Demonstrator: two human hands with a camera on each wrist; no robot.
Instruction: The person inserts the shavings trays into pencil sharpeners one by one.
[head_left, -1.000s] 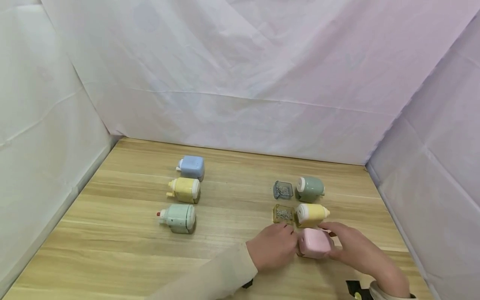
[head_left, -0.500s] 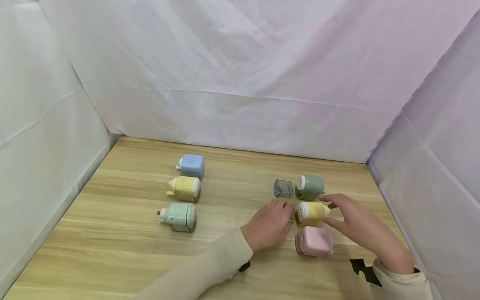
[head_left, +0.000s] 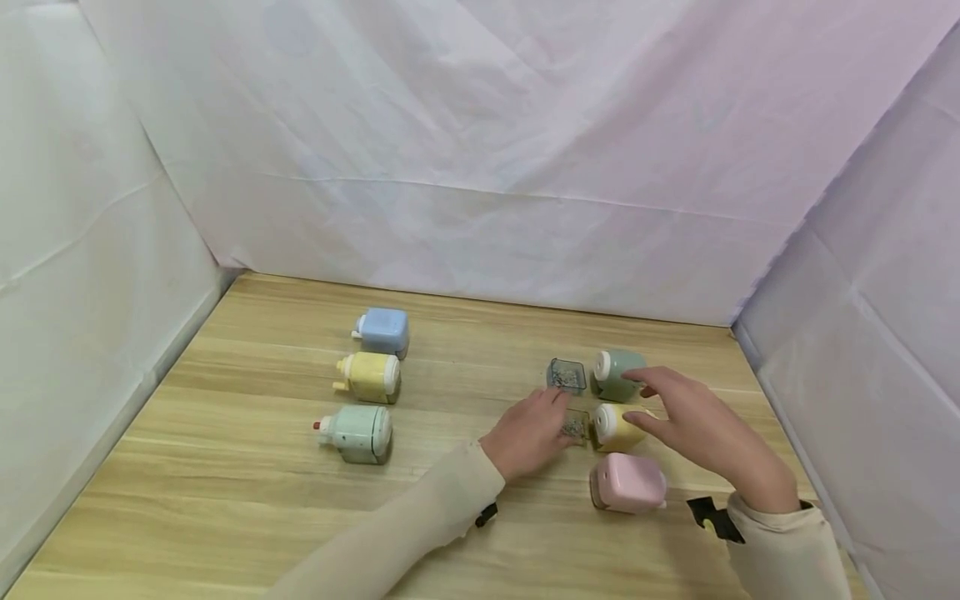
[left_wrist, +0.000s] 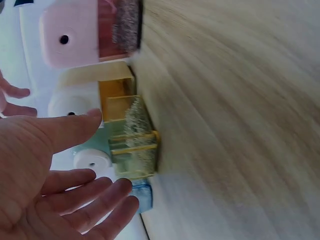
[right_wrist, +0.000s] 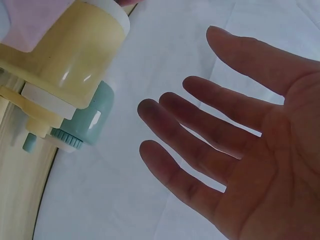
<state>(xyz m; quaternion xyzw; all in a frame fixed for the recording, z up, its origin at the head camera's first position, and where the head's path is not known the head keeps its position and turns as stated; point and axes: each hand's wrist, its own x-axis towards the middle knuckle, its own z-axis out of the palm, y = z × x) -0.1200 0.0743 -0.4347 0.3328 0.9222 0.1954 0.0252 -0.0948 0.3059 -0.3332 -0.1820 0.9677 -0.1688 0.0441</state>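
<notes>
My left hand (head_left: 528, 433) reaches in with thumb and fingers apart, right beside a yellow see-through shavings drawer (left_wrist: 132, 140). That drawer holds grey shavings and lies before the yellow pencil sharpener (head_left: 617, 427). Over the back of this sharpener hovers my right hand (head_left: 693, 425), palm bare and fingers spread in the right wrist view. Its fingertips overlap the green pencil sharpener (head_left: 611, 373) in the head view. A blue-grey drawer (head_left: 566, 377) with shavings sits in front of the green one. Nearest stands the pink pencil sharpener (head_left: 633, 483), its shavings-filled drawer (left_wrist: 120, 27) in its body.
On the left of the wooden table (head_left: 247, 492) stand a blue sharpener (head_left: 385, 330), another yellow sharpener (head_left: 369, 377) and a mint sharpener (head_left: 360, 433), in a column. White cloth (head_left: 480, 150) hangs behind and at both sides.
Both hands have left the pink sharpener and moved farther back. The left came to the yellow drawer; the right passed over the yellow sharpener toward the green one.
</notes>
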